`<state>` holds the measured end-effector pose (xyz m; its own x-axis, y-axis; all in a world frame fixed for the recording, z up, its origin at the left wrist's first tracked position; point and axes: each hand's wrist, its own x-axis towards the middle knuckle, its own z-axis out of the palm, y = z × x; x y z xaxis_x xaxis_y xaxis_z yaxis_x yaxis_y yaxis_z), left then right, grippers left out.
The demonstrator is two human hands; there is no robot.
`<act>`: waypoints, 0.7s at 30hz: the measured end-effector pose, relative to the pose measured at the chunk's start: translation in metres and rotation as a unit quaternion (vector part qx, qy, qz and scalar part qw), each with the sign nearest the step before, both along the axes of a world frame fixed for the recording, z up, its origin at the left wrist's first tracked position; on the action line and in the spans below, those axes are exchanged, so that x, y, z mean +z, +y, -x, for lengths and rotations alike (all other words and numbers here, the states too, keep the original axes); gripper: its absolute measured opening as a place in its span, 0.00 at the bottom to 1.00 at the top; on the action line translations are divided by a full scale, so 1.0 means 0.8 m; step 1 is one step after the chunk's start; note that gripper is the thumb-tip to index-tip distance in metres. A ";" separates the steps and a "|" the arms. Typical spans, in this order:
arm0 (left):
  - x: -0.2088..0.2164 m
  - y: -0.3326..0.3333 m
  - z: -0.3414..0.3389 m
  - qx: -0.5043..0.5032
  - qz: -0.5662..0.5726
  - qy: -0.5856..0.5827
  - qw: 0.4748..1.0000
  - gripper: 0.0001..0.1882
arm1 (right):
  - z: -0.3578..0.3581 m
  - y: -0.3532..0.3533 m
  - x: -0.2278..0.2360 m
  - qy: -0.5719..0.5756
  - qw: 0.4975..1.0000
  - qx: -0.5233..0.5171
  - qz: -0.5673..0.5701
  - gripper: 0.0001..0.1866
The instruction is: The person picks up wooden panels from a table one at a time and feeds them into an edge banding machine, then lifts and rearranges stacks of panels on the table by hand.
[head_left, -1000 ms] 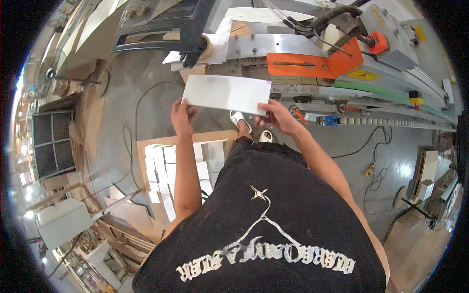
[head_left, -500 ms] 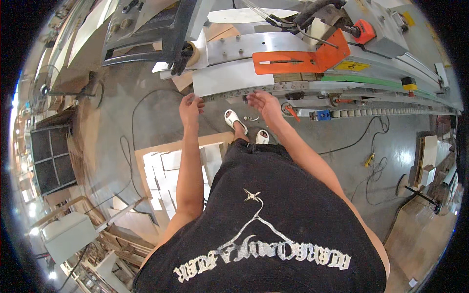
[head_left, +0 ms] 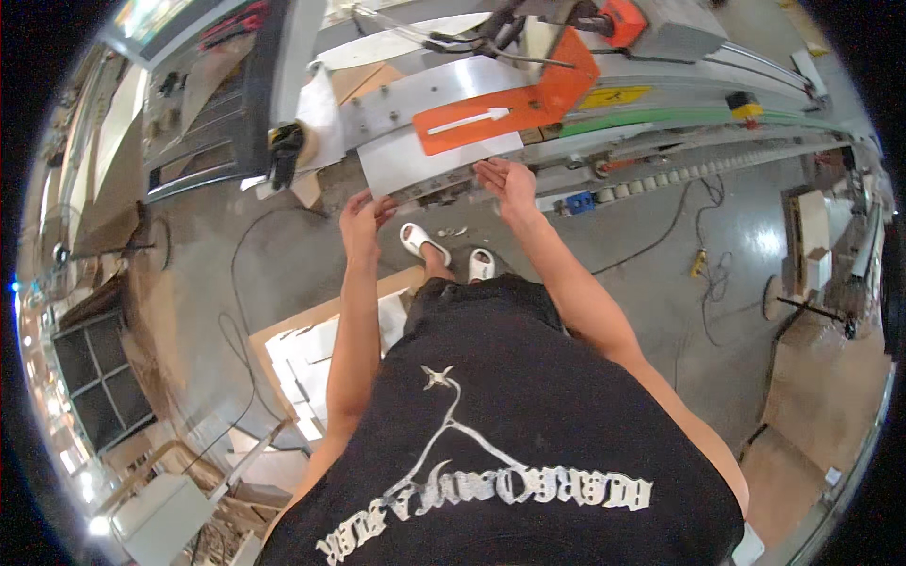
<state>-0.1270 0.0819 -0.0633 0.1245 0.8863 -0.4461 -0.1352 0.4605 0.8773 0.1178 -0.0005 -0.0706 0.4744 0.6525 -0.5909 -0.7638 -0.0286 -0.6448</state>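
Since the white sheet [head_left: 392, 168] lies at the front edge of the machine bed [head_left: 442, 185], partly covered by the orange bracket [head_left: 524, 108], best square it gently, left grip [head_left: 362, 228] half-curled by its near-left corner, hold unclear, right grip [head_left: 512, 189] loosely spread, empty.

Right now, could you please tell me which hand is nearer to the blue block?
Right. The right hand is just left of the blue block; the left hand is farther left, by the near-left corner of the white sheet.
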 end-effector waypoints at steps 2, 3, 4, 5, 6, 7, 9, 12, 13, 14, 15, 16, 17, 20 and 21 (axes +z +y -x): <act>-0.003 -0.004 -0.026 -0.016 0.008 -0.015 1.000 0.20 | -0.025 -0.004 -0.011 -0.002 1.000 -0.024 0.014 0.15; -0.004 -0.003 -0.040 -0.029 0.013 -0.024 0.999 0.21 | -0.037 -0.004 -0.016 0.003 0.999 -0.043 0.024 0.15; -0.012 -0.005 -0.049 -0.024 0.025 -0.052 0.998 0.21 | -0.045 -0.002 -0.015 0.000 0.999 -0.041 0.025 0.15; -0.009 -0.009 -0.065 -0.025 0.026 -0.055 0.998 0.21 | -0.057 -0.005 -0.010 0.006 0.998 -0.064 0.022 0.18; -0.006 -0.013 -0.082 -0.033 0.019 -0.054 0.998 0.21 | -0.068 -0.008 -0.005 0.012 0.996 -0.086 0.018 0.22; -0.002 -0.018 -0.099 -0.044 0.013 -0.054 0.998 0.21 | -0.077 -0.012 -0.001 0.008 0.996 -0.088 0.018 0.22; -0.006 -0.023 -0.118 -0.040 0.015 -0.075 0.996 0.22 | -0.091 -0.017 0.006 -0.006 0.991 -0.130 0.022 0.23; -0.013 -0.027 -0.139 -0.107 -0.009 -0.083 0.991 0.22 | -0.119 -0.030 0.001 -0.041 0.995 -0.091 0.000 0.23; -0.029 -0.028 -0.137 -0.143 -0.032 -0.082 0.986 0.23 | -0.123 -0.037 0.003 -0.069 0.996 -0.049 -0.005 0.23; -0.020 -0.034 -0.141 -0.162 -0.017 -0.109 0.981 0.22 | -0.132 -0.046 -0.002 -0.105 0.994 0.000 -0.010 0.22; -0.007 -0.040 -0.146 -0.180 -0.003 -0.136 0.974 0.22 | -0.150 -0.058 -0.008 -0.138 0.989 0.050 -0.017 0.22; -0.004 -0.043 -0.153 -0.251 -0.002 -0.094 0.963 0.21 | -0.182 -0.087 -0.035 -0.397 0.900 0.180 0.018 0.21; -0.014 -0.039 -0.130 -0.286 0.006 -0.042 0.957 0.21 | -0.166 -0.085 -0.019 -0.441 0.870 0.210 0.071 0.19; -0.023 -0.061 -0.074 -0.333 -0.029 -0.077 0.939 0.20 | -0.168 -0.124 -0.029 -0.702 0.645 0.205 0.221 0.15; -0.042 -0.072 -0.053 -0.351 -0.024 -0.094 0.931 0.20 | -0.175 -0.148 -0.041 -0.743 0.580 0.229 0.245 0.19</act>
<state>-0.0848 0.0242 -0.0967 0.7533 0.5746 -0.3200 0.0311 0.4548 0.8900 0.2577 -0.1191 -0.1031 0.5402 0.8377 0.0803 0.7838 -0.4662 -0.4102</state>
